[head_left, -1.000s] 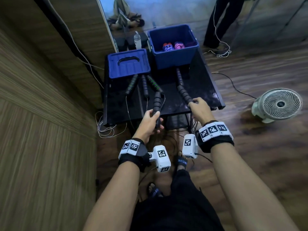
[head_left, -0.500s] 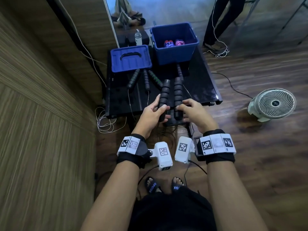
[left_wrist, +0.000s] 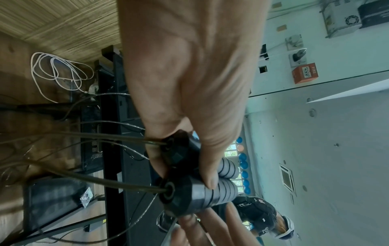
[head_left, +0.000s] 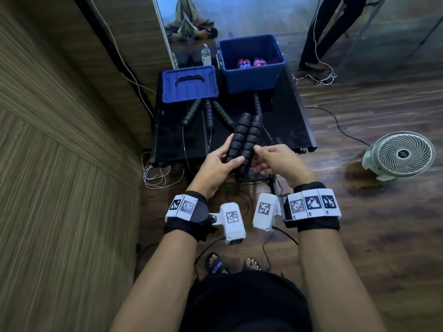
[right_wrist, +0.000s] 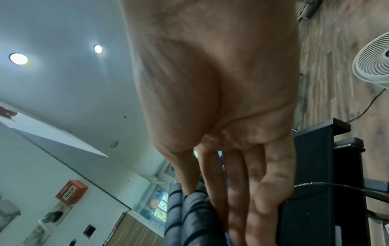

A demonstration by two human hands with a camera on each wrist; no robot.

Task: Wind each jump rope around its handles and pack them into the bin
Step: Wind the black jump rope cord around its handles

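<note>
Two black ribbed jump rope handles (head_left: 244, 135) lie side by side above the near edge of the black table (head_left: 287, 130). My left hand (head_left: 223, 161) grips both at their lower ends, thumb across them; the left wrist view shows the handles (left_wrist: 210, 194) with thin rope cable (left_wrist: 105, 181) trailing from their end caps. My right hand (head_left: 268, 159) touches the right handle with straight fingers (right_wrist: 235, 191), beside the handles (right_wrist: 189, 213). The blue bin (head_left: 251, 75) stands at the table's far side with two wound ropes (head_left: 251, 63) inside.
A blue lid (head_left: 189, 85) lies left of the bin. Several more handles (head_left: 209, 113) with cables lie on the table's middle. A white fan (head_left: 402, 154) stands on the floor at right. White cable (head_left: 153, 173) is coiled at the table's left foot. A person (head_left: 318, 32) stands behind.
The two handles, held apart one per hand a second ago, have come together side by side. My left hand now grips both, and my right hand's fingers have straightened against them.
</note>
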